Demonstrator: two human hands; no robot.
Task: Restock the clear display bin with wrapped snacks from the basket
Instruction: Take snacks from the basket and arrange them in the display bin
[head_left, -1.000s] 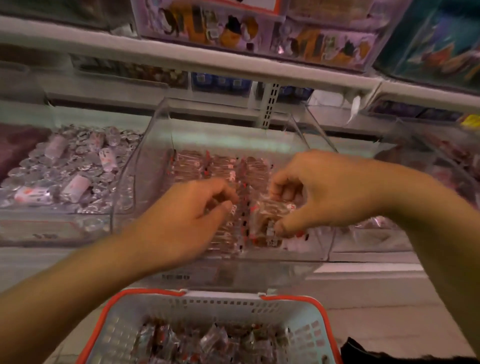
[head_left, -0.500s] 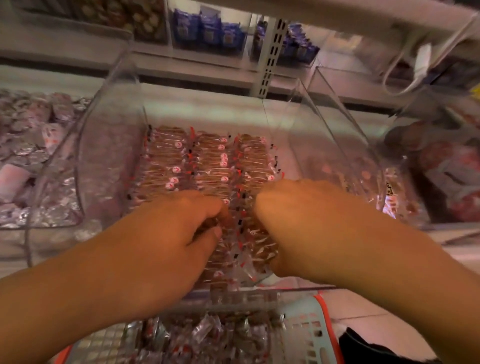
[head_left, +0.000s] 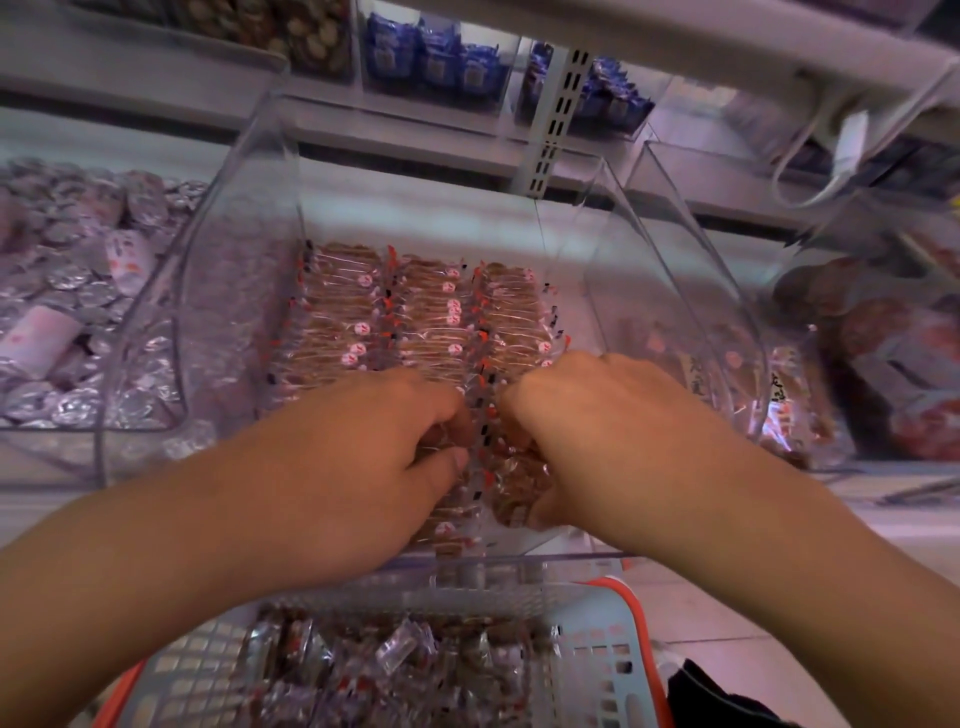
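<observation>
Clear display bin (head_left: 244, 291) sits straight ahead on the shelf, open top, long axis running away from the person; basket (head_left: 597, 660) is directly below its front lip, so the restock path is a short lift up and forward. Inside the bin, wrapped snacks (head_left: 421, 312) stand on edge in three tight files that run front to back, each flat pack lying crosswise to the file. Packs look like thin brown biscuits in clear film with red and black edge marks and a small round white label. Far end of the bin floor is bare, so my read is there's room left. Both hands are at the near end of the files: left hand (head_left: 358, 462) on the middle file, right hand (head_left: 597, 431) on the right file, about equally near. Fingers of both are curled down onto packs and appear to pinch them; fingertips mostly hidden. Basket holds a loose jumble of the same packs.
</observation>
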